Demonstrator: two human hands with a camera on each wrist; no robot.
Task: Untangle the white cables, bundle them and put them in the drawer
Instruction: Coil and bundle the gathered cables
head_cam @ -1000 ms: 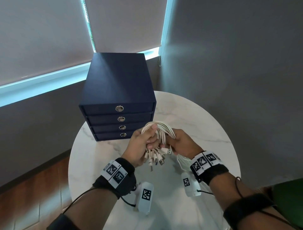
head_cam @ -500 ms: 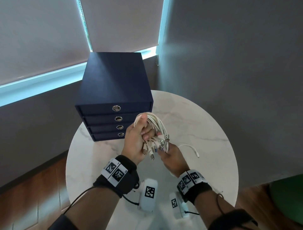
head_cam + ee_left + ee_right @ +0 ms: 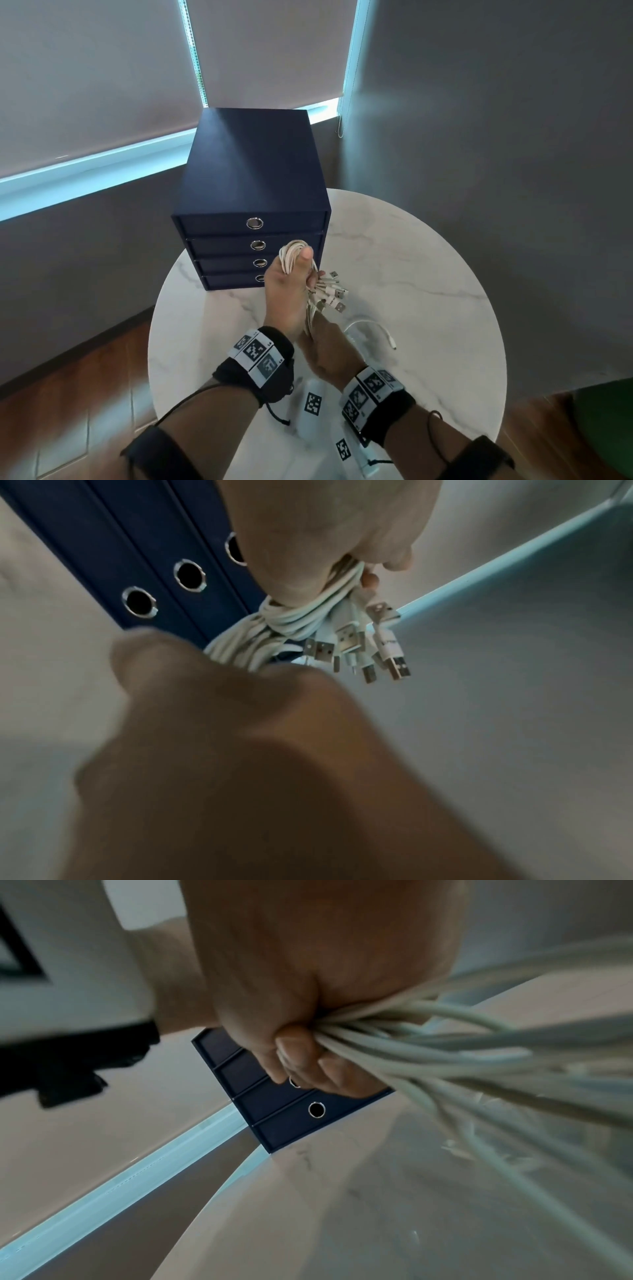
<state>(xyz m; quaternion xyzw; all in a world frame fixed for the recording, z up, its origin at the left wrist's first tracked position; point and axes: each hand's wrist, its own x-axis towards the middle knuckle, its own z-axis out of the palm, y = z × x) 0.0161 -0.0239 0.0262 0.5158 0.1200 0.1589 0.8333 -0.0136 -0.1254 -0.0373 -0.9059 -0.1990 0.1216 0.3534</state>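
Cables in hand: our left hand (image 3: 286,298) grips the looped bundle of white USB cables (image 3: 295,255) above the round white marble table (image 3: 428,274), in front of the shut navy four-drawer box (image 3: 251,192); our right hand (image 3: 325,346) clasps the strands below. Light, soft, springy, prob. slippery; best held at the wrapped waist. Vs. half a sec. ago, the right hand sits lower, nearer us, w/ plugs fanned rightward.
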